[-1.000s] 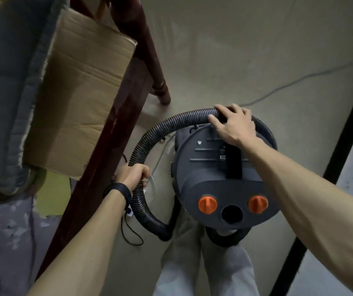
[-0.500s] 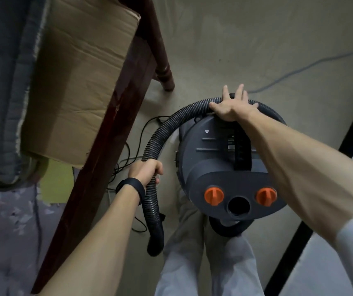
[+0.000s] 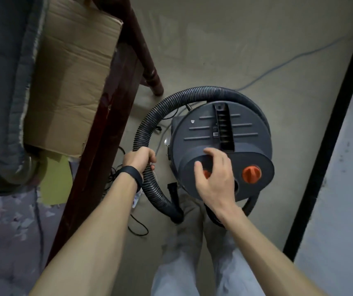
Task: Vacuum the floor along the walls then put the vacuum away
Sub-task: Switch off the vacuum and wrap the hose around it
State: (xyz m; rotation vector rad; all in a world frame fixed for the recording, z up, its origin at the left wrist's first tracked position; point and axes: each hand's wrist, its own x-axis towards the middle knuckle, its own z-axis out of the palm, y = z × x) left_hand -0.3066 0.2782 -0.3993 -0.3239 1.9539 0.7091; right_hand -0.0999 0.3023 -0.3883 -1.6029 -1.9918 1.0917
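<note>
Grey plastic fills the middle of our view: the round grey canister vacuum [image 3: 220,133] stands on the beige floor [image 3: 214,50] right in front of our feet, between the dark red wooden furniture frame [image 3: 98,146] and the wall on our right. The black ribbed hose [image 3: 150,124] loops round its far side and down the left. Our left hand [image 3: 139,159] is clenched round that hose, grasping it just beside the canister. Our right hand [image 3: 214,178] hovers over the near orange knob [image 3: 206,174], fingers loosely curved and holding nothing; we cannot tell whether the thumb touches it. The second orange knob [image 3: 252,172] sits uncovered to the right.

This looks to us like the shutting-down and packing-up stage. To do it well, we would pinch that knob squarely between thumb and forefinger and turn it without shoving the canister. The left hand's job is to hold the loop snug against the body. Thin black cables [image 3: 137,227] trail by our feet, and a grey cord [image 3: 278,65] runs off across the floor. Both could snag when we move the vacuum, so gather them first.
</note>
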